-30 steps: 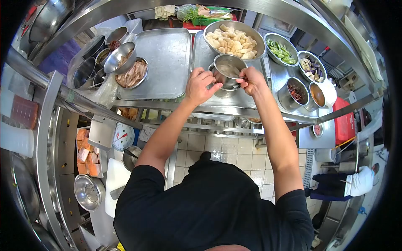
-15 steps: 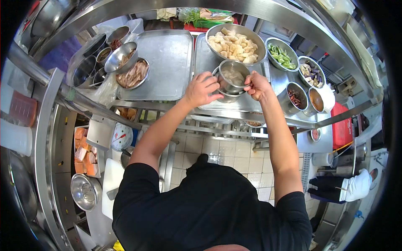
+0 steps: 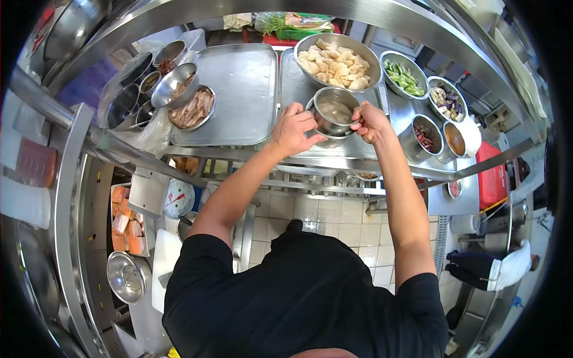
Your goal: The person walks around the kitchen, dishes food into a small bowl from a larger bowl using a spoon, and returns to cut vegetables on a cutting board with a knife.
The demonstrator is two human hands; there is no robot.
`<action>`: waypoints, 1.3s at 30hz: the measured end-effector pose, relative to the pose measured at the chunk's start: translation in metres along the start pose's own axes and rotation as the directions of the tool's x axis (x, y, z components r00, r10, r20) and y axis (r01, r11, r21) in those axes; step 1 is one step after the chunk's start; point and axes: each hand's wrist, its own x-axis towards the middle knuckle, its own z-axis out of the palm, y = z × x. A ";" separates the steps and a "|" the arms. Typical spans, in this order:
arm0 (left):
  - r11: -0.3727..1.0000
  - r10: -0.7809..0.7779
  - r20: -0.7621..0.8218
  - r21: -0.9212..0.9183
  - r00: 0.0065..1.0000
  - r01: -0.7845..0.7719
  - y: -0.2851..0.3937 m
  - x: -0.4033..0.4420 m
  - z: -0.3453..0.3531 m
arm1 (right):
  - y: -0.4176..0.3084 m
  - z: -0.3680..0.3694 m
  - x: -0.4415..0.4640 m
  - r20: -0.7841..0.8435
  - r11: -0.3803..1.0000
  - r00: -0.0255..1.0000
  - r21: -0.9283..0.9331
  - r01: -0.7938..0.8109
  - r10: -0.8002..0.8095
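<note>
Metal cup (image 3: 334, 128) of cloudy liquid sits over lower pot (image 3: 332, 142) on tray (image 3: 292, 83). Right hand (image 3: 371, 122) pinches its rim; left hand (image 3: 293, 130) curls opposite, grip unclear. Level, two-sided support should limit slopping.

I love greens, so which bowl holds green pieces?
The middle bowl, between the large bowl of pale pieces and the outer bowl of purple-and-white pieces; only it shows green.
</note>
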 end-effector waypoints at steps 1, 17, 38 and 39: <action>1.000 0.014 -0.029 -0.012 0.999 -0.014 0.000 0.000 -0.001 | -0.001 0.001 -0.002 -0.007 1.000 1.000 0.008 -0.001 0.001; 0.997 0.028 0.080 -0.073 0.996 -0.022 -0.010 0.004 -0.005 | 0.003 0.000 0.002 -0.061 0.994 0.997 0.098 -0.042 0.048; 0.996 -0.089 0.477 0.051 0.874 0.074 -0.002 0.010 -0.038 | -0.009 0.005 -0.017 -0.041 0.964 0.997 0.262 -0.054 0.068; 0.994 -0.111 0.489 0.075 0.865 0.086 0.003 0.012 -0.041 | -0.010 0.007 -0.019 -0.041 0.962 0.997 0.270 -0.047 0.061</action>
